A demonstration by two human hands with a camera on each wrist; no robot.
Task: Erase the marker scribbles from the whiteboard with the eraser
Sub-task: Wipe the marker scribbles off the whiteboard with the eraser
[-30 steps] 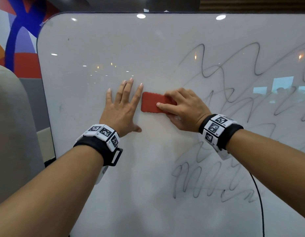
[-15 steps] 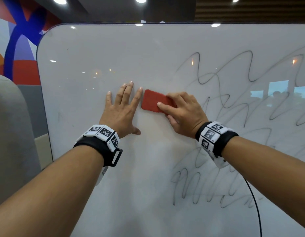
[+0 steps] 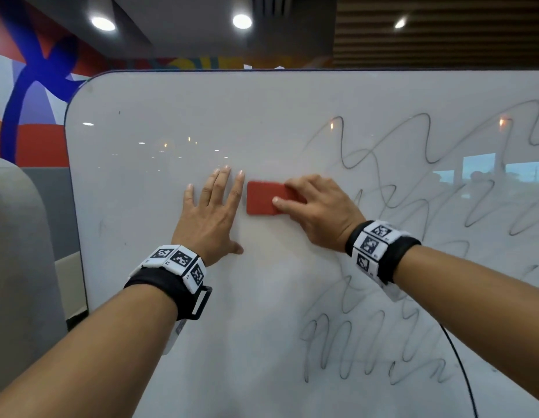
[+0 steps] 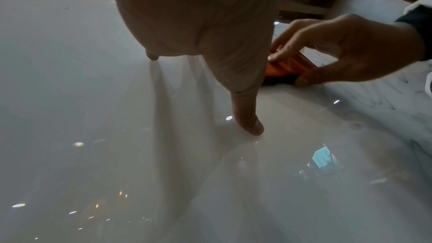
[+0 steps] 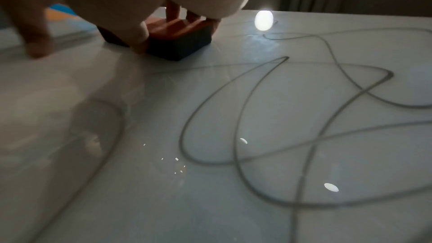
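Note:
A white whiteboard point(image 3: 177, 140) stands upright and fills most of the head view. Black marker scribbles point(image 3: 413, 182) cover its right half, and more scribbles point(image 3: 368, 348) run lower down. My right hand point(image 3: 316, 206) grips a red eraser point(image 3: 262, 202) with a dark felt underside point(image 5: 180, 45) and holds it flat against the board, left of the scribbles. My left hand point(image 3: 214, 212) lies flat on the board just left of the eraser, fingers straight. The left wrist view shows the eraser point(image 4: 287, 66) pinched between thumb and fingers.
The board's left edge point(image 3: 70, 191) borders a grey cushioned shape point(image 3: 18, 251) and a colourful painted wall point(image 3: 30, 95). A thin black cable point(image 3: 461, 372) hangs in front of the board at the lower right. Ceiling lights point(image 3: 241, 22) shine above.
My head has tilted up, so the board sits lower in view. The right hand has turned the eraser slightly against the board. The left hand has stayed flat in place.

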